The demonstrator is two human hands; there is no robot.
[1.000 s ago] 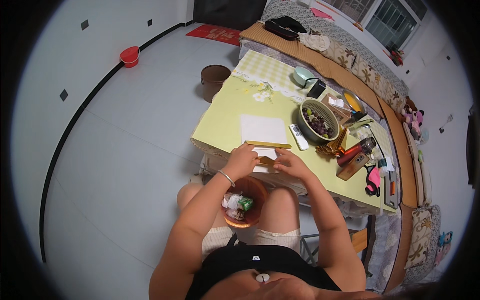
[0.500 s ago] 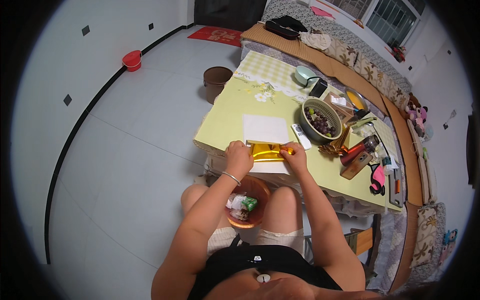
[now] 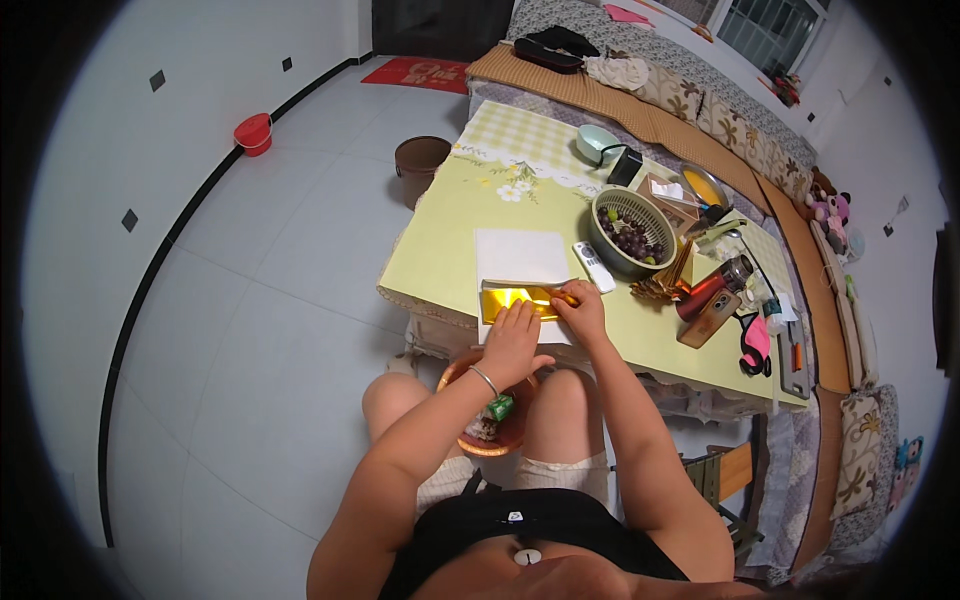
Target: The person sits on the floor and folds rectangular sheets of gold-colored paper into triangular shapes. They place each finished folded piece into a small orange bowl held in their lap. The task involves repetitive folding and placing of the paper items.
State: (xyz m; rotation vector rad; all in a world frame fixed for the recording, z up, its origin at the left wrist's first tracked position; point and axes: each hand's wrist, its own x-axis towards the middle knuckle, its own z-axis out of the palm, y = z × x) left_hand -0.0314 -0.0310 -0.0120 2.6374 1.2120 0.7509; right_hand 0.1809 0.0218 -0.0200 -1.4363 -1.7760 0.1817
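Note:
A folded strip of shiny gold foil paper (image 3: 496, 303) lies on a white sheet (image 3: 520, 254) at the table's near edge. My left hand (image 3: 512, 348) rests on the foil's middle, fingers stretched out flat and thumb apart. At the strip's right end my right hand (image 3: 583, 313) pinches the foil between thumb and fingers. Just beyond that hand lies a white remote control (image 3: 593, 267). Farther right, folded gold foil pieces (image 3: 664, 285) stand in a bunch beside a colander (image 3: 648, 264) of dark grapes.
On the right of the table (image 3: 430, 245) are a red flask (image 3: 715, 288), a phone (image 3: 709, 320) and pink-handled scissors (image 3: 755, 343). A waste basket (image 3: 512, 440) stands between my knees. Past the table's left side is a brown bucket (image 3: 421, 170).
My left hand has let go of the foil's left end and moved right, laying its fingers flat on the strip. My right hand keeps its pinch at the right end.

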